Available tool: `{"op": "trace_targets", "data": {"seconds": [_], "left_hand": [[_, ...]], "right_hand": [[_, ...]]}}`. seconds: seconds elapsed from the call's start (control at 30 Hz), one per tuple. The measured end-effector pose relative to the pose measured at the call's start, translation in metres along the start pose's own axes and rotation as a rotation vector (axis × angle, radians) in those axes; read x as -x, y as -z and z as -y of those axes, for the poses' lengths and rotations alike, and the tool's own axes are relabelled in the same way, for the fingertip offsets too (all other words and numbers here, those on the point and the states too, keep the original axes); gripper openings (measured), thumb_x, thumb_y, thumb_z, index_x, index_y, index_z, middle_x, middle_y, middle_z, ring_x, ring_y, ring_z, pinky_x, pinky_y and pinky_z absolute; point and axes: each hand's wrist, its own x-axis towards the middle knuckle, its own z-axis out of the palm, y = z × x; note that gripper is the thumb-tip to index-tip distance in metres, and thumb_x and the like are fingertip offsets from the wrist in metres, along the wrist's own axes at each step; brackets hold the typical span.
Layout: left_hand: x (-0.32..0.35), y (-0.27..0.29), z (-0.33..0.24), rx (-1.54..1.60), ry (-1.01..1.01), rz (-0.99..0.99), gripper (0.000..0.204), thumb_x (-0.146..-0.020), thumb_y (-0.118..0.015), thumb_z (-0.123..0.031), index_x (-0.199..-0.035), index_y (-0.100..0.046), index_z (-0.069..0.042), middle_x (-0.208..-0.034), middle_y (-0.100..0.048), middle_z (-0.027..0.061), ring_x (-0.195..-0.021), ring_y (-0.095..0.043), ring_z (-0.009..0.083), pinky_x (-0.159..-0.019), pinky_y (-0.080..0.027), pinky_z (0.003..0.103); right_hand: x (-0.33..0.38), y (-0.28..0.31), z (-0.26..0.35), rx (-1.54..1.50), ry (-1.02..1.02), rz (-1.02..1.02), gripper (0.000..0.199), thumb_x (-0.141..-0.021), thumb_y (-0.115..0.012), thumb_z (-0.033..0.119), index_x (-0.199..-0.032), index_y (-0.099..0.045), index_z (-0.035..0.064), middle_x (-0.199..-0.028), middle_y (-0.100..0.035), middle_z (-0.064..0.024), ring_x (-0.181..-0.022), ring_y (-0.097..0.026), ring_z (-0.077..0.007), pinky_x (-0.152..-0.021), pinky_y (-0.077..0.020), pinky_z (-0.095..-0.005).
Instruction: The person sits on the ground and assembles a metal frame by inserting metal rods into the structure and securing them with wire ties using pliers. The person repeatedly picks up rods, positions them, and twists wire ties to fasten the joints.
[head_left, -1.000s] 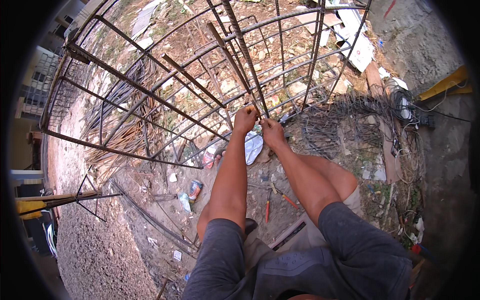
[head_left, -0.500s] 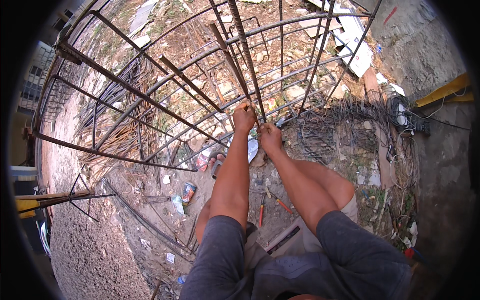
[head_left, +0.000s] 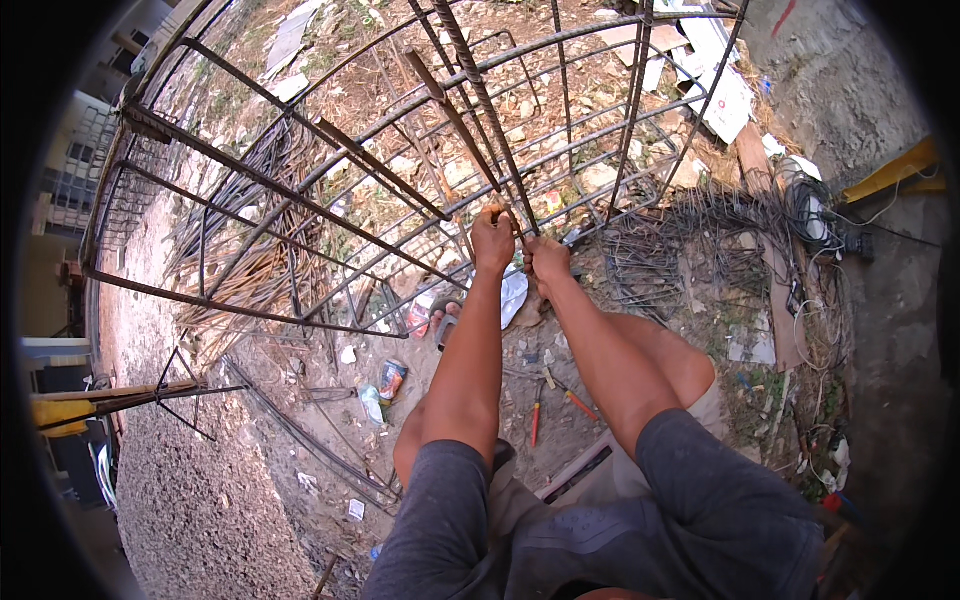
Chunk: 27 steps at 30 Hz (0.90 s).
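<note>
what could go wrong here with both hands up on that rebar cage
Both hands are bare: the left hand and right hand grip a ribbed bar of the rebar cage, so rough steel or wire ends might cut the fingers. Loose wire coils and pliers lie by the feet; a step back could snag or trip.

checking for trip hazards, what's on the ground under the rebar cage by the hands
Under the rebar cage lie dry straw, stones, scraps and loose bars. Nearer the person, pliers and a crushed can rest on dirt. The left hand and right hand hide what they grip.
</note>
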Motion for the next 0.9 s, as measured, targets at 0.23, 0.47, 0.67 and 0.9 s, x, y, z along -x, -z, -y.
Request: {"op": "trace_targets", "data": {"seconds": [0.23, 0.47, 0.67, 0.9], "left_hand": [[0.013, 0.008, -0.005, 0.221, 0.035, 0.217, 0.031, -0.084, -0.055, -0.001, -0.114, -0.061, 0.000, -0.098, -0.068, 0.0079, -0.086, -0.064, 0.0169, -0.078, -0.051, 0.029], [0.022, 0.011, -0.024, 0.194, 0.090, 0.285, 0.046, -0.078, -0.069, -0.004, -0.121, -0.056, 0.001, -0.098, -0.067, 0.0093, -0.089, -0.065, 0.0176, -0.079, -0.052, 0.031], [0.028, 0.013, -0.041, 0.066, 0.042, 0.255, 0.044, -0.080, -0.076, -0.015, -0.116, -0.056, 0.001, -0.088, -0.069, 0.0095, -0.078, -0.066, 0.0176, -0.074, -0.053, 0.032], [0.057, -0.005, -0.051, -0.106, -0.084, -0.161, 0.030, -0.089, -0.070, -0.022, -0.100, -0.054, 0.001, -0.084, -0.070, 0.0182, -0.075, -0.070, 0.0290, -0.069, -0.053, 0.040]], "right_hand": [[-0.002, -0.002, 0.009, -0.049, -0.151, 0.043, 0.019, -0.095, -0.057, 0.012, -0.076, -0.056, 0.0103, -0.062, -0.048, 0.0035, -0.049, -0.042, -0.0063, -0.042, -0.0350, -0.0221], [-0.010, 0.005, 0.013, -0.126, -0.257, 0.013, 0.020, -0.095, -0.057, 0.017, -0.076, -0.057, 0.0103, -0.059, -0.044, 0.0042, -0.045, -0.037, -0.0069, -0.039, -0.0296, -0.0237], [-0.008, 0.003, 0.016, -0.066, -0.218, 0.018, 0.024, -0.101, -0.048, 0.020, -0.083, -0.059, 0.0090, -0.061, -0.048, 0.0016, -0.046, -0.039, -0.0083, -0.040, -0.0324, -0.0230], [-0.015, -0.002, 0.012, -0.022, -0.168, -0.017, 0.018, -0.097, -0.054, 0.013, -0.087, -0.062, 0.0004, -0.066, -0.058, -0.0046, -0.050, -0.052, -0.0139, -0.041, -0.0390, -0.0291]]}}
